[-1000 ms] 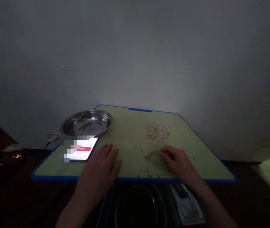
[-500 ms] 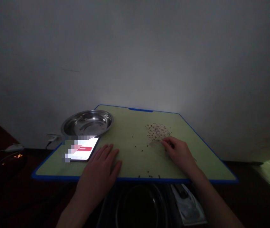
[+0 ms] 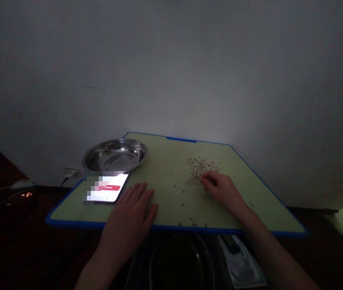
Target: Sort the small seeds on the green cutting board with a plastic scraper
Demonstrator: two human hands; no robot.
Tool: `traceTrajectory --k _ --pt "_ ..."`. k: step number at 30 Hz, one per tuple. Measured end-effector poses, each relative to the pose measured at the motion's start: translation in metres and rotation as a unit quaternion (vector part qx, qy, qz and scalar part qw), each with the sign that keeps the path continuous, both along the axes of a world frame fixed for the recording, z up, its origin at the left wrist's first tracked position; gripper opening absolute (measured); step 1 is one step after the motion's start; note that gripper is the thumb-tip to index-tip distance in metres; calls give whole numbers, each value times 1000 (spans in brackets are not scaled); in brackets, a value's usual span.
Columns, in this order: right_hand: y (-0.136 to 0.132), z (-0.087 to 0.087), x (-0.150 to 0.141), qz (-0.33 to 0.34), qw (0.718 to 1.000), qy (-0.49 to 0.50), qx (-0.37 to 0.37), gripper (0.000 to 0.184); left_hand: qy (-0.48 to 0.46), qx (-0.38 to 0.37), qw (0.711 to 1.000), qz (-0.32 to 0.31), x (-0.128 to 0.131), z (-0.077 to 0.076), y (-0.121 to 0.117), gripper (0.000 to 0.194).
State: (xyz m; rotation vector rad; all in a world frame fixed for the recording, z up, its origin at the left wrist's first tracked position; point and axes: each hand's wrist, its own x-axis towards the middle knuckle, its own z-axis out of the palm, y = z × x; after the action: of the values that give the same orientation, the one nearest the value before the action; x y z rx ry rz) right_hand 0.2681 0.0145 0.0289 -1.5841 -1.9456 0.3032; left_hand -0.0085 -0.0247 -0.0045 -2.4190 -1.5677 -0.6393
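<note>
Small dark grains (image 3: pixel 202 162), too tiny to name surely, lie scattered in a loose patch right of centre on the pale green table (image 3: pixel 156 161). My right hand (image 3: pixel 220 187) rests at the near side of this patch, thumb and forefinger pinched together low over the tabletop. Whatever its fingertips hold, if anything, is hidden. My left hand (image 3: pixel 132 205) lies flat with fingers spread near the front edge, holding nothing. Beside its fingertips is a phone (image 3: pixel 111 193) with a lit screen. A few stray grains (image 3: pixel 182 204) dot the surface between the hands, and several more lie along the front edge.
A wide stainless steel basin (image 3: pixel 114 155) stands at the table's back left, behind the phone. The table has a blue rim and stands against a grey wall (image 3: pixel 171 72). Below the front edge are a dark round object (image 3: pixel 180 262) and a greyish packet (image 3: pixel 244 266).
My right hand has moved slightly left along the patch's near side. One stray grain now lies closer to the front edge. My left hand stays put; the view has shifted a little.
</note>
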Motion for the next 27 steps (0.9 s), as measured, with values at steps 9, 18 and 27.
traceTrajectory --k 9,18,27 --pt "-10 7 -5 30 995 81 -46 19 3 -2 1000 7 0 1 -3 39" --pt "-39 8 11 89 989 62 -100 21 4 -2 1000 8 1 1 -3 40" --pt "-46 1 19 90 985 75 -128 24 2 -2 1000 10 1 0 -2 41"
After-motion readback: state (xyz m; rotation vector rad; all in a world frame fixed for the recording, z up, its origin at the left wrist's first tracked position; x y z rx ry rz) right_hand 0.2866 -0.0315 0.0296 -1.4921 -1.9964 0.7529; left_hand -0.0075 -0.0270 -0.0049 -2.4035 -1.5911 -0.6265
